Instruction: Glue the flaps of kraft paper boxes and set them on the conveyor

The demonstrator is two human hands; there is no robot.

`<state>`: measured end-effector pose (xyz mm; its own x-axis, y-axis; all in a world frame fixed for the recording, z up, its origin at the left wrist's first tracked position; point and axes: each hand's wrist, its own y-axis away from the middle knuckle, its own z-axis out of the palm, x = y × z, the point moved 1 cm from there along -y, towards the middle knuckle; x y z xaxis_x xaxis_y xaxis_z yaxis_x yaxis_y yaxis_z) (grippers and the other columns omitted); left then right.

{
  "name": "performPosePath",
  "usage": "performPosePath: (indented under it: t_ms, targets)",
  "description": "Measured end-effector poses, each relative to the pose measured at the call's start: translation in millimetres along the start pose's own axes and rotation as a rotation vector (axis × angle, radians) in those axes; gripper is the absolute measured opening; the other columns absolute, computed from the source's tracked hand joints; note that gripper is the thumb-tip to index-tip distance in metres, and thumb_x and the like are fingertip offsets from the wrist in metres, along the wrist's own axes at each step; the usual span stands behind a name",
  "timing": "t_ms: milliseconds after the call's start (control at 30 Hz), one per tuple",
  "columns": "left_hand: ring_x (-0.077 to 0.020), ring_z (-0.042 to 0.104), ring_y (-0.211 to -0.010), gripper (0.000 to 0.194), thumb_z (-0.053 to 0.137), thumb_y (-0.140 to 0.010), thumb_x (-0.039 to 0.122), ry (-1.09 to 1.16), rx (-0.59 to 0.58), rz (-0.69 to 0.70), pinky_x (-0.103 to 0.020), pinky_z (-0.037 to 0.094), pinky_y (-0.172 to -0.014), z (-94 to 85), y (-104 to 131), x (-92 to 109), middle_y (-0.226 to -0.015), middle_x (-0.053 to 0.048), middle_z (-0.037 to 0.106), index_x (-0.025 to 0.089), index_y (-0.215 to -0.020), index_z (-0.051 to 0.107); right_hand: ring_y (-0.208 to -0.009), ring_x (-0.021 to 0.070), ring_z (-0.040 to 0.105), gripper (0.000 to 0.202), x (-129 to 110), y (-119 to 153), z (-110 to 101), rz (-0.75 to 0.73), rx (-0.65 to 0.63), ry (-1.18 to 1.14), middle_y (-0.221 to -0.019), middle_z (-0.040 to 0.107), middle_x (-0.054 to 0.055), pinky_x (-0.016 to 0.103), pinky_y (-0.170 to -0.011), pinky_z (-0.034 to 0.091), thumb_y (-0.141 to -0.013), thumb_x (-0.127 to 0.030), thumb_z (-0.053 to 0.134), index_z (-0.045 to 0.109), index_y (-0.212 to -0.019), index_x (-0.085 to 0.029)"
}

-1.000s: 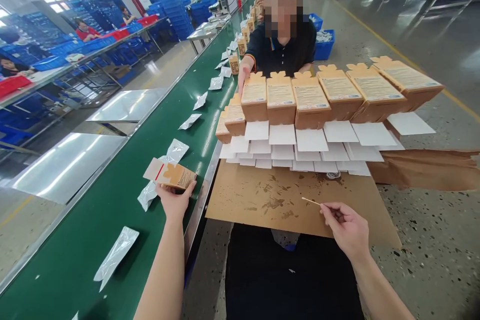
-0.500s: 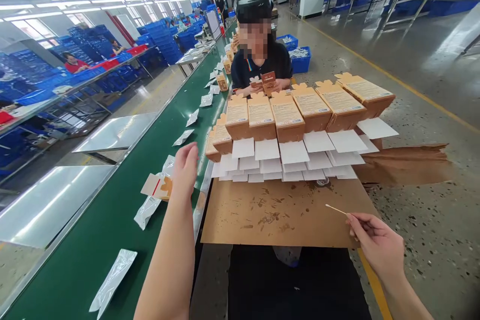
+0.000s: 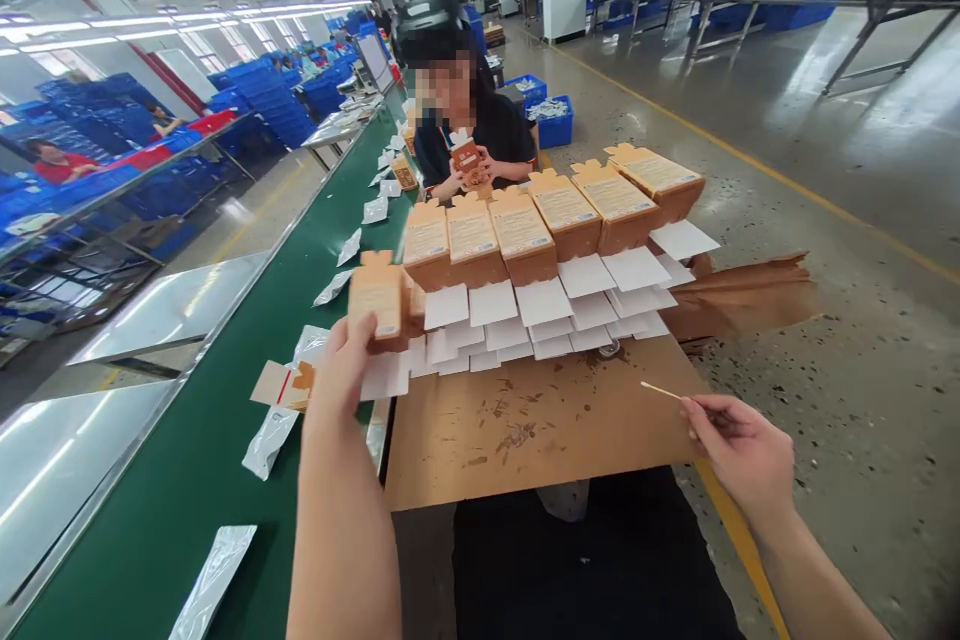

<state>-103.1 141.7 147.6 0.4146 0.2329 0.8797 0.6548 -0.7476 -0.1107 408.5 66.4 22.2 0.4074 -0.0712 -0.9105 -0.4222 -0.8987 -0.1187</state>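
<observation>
My left hand [image 3: 343, 370] is closed on a small tan carton [image 3: 377, 295] at the left end of the stacked cartons. The carton's flower-shaped top flap points up, and a white flap hangs below it. My right hand [image 3: 739, 450] pinches a thin stick with a pale tip, like a cotton swab [image 3: 660, 390], over the right edge of the cardboard sheet [image 3: 480, 460]. Rows of tan cartons [image 3: 525, 235] with white flaps towards me lie at the sheet's far side.
A green conveyor belt [image 3: 247, 530] on my left carries silver sachets [image 3: 214, 580] and an open carton [image 3: 281, 385]. Across the stack, a co-worker [image 3: 480, 135] holds a brown carton. Torn brown paper [image 3: 742, 295] juts out at the right; blue bins [image 3: 555, 125] stand on the floor.
My left hand has moved from over the belt's edge to the stack's left end and taken hold of a carton. My right hand still holds the swab. The view has shifted.
</observation>
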Motion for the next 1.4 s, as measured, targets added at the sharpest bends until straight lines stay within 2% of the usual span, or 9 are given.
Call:
performPosePath:
  t_ms: [67,200,467,700,833,1000,1100,1233,1400]
  targets:
    - [-0.0356,0.079,-0.126,0.053,0.086,-0.082,0.061,0.155,0.076,-0.046,-0.056,0.060,-0.126,-25.4,27,-9,-0.120,-0.006,0.088,0.023,-0.119,0.084,-0.063,0.0245,0.075,0.057,-13,-16,6,-0.138,-0.001,0.077,-0.074,0.082,0.012,0.039,-0.068,0.069,-0.096,-0.078,0.075,0.083,-0.082,-0.024]
    - [-0.0405,0.072,-0.151,0.073,0.105,-0.067,0.056,0.549,-0.031,-0.111,-0.055,0.056,-0.135,-44.2,91,-40,-0.143,-0.008,0.086,0.026,-0.130,0.084,-0.072,0.0257,0.078,0.034,-32,-50,25,-0.402,-0.123,0.267,-0.082,0.085,0.011,0.039,-0.075,0.068,-0.105,-0.049,0.065,0.081,-0.087,-0.024]
    - [-0.0467,0.073,-0.152,0.104,0.119,-0.057,0.053,0.625,-0.156,-0.414,-0.067,0.054,-0.135,10.5,181,-112,-0.142,-0.015,0.085,0.027,-0.148,0.076,-0.082,0.0273,0.084,0.022,-31,-77,62,-0.523,-0.394,0.560,-0.098,0.090,0.013,0.034,-0.075,0.065,-0.105,-0.022,0.062,0.083,-0.097,-0.023]
    - [-0.0452,0.080,-0.142,0.099,0.119,-0.059,0.053,0.588,-0.166,-0.366,-0.063,0.060,-0.129,42.1,186,-131,-0.141,-0.017,0.086,0.023,-0.143,0.075,-0.082,0.0284,0.084,0.022,-37,-78,46,-0.532,-0.317,0.532,-0.096,0.090,0.013,0.037,-0.077,0.068,-0.105,-0.026,0.065,0.084,-0.096,-0.024]
    - [-0.0445,0.083,-0.133,0.097,0.118,-0.059,0.058,0.541,-0.141,-0.359,-0.065,0.062,-0.125,50.8,188,-134,-0.137,-0.019,0.087,0.020,-0.139,0.077,-0.070,0.0260,0.080,0.029,-35,-27,33,-0.472,-0.169,0.244,-0.084,0.086,0.009,0.040,-0.073,0.071,-0.111,-0.042,0.068,0.085,-0.095,-0.024]
    - [-0.0446,0.086,-0.126,0.099,0.118,-0.051,0.063,0.484,-0.131,-0.370,-0.066,0.065,-0.120,47.0,187,-132,-0.131,-0.020,0.088,0.019,-0.129,0.076,-0.062,0.0183,0.074,0.026,-41,78,93,-0.445,-0.495,-0.127,-0.078,0.082,0.004,0.029,-0.058,0.064,-0.112,-0.032,0.068,0.083,-0.092,-0.026]
    - [-0.0434,0.086,-0.127,0.093,0.118,-0.056,0.060,0.448,-0.216,-0.371,-0.063,0.066,-0.119,40.2,184,-129,-0.132,-0.021,0.088,0.019,-0.128,0.076,-0.061,0.0156,0.069,0.025,-44,112,131,-0.500,-0.619,-0.127,-0.074,0.078,0.001,0.026,-0.058,0.061,-0.110,-0.023,0.066,0.079,-0.088,-0.026]
    - [-0.0420,0.086,-0.128,0.089,0.116,-0.061,0.057,0.435,-0.253,-0.354,-0.058,0.067,-0.119,38.6,190,-125,-0.134,-0.021,0.088,0.017,-0.130,0.077,-0.062,0.0161,0.067,0.025,-41,114,145,-0.560,-0.617,-0.098,-0.072,0.073,-0.001,0.027,-0.062,0.061,-0.107,-0.016,0.065,0.074,-0.086,-0.027]
    - [-0.0460,0.087,-0.121,0.079,0.113,-0.062,0.061,0.362,-0.197,-0.267,-0.065,0.070,-0.114,46.5,205,-126,-0.123,-0.020,0.090,0.018,-0.121,0.083,-0.064,0.0170,0.070,0.023,-36,99,126,-0.459,-0.536,-0.164,-0.078,0.077,0.002,0.028,-0.062,0.062,-0.109,-0.021,0.067,0.077,-0.089,-0.027]
